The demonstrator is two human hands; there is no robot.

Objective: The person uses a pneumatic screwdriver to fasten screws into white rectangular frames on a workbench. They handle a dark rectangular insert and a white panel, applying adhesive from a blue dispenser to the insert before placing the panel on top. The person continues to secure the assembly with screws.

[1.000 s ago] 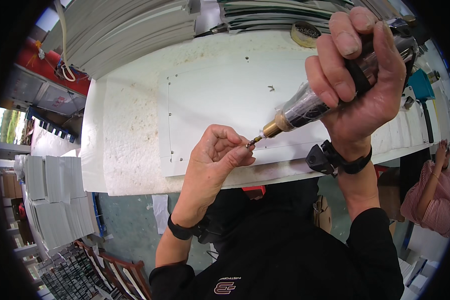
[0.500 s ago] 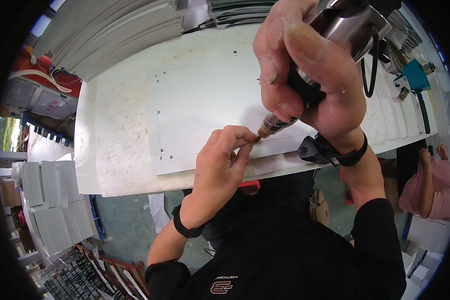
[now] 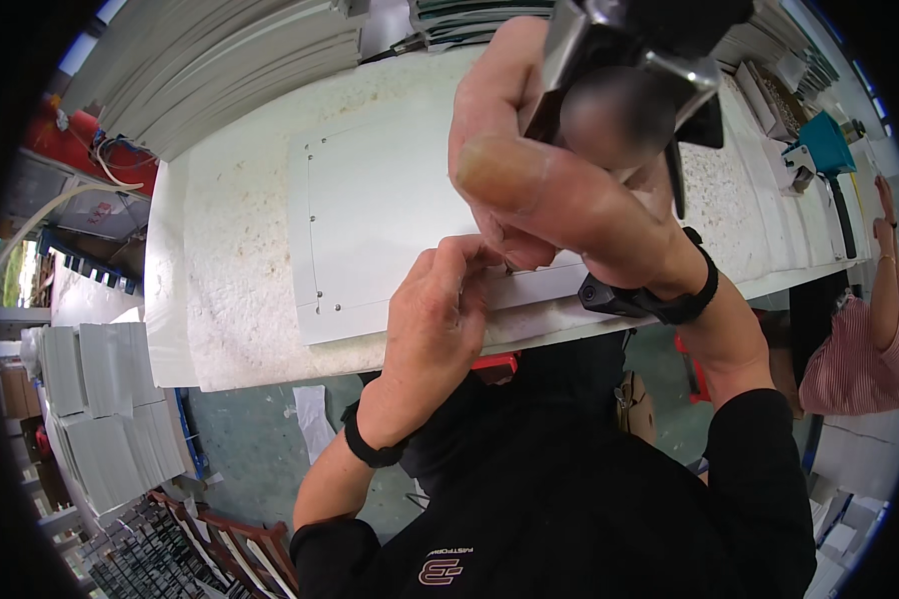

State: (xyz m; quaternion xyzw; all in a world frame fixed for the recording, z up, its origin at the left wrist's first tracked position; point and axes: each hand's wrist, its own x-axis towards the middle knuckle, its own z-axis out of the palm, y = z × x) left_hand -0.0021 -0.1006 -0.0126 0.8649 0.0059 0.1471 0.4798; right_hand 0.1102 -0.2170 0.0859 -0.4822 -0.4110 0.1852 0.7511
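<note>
A flat white panel [image 3: 390,200] lies on the padded white worktable [image 3: 235,250], with several small metal screws [image 3: 313,218] set along its left side and a thin line running past them. My right hand [image 3: 559,205] is wrapped round a black and silver power screwdriver [image 3: 619,110], seen from its back end; its tip is hidden behind my fingers. Close against it, my left hand [image 3: 435,309] pinches at the panel's near edge. Whatever its fingertips hold is hidden.
Stacks of white panels [image 3: 230,60] stand along the table's far left side. To the right are a teal-headed tool with a black handle [image 3: 826,145] and a box of small parts [image 3: 769,100]. A person in a striped top [image 3: 854,359] is at the far right.
My right hand and the screwdriver have tipped more upright and shifted left, so the tip has gone from sight. The left hand stays almost in place. The person at right has raised an arm.
</note>
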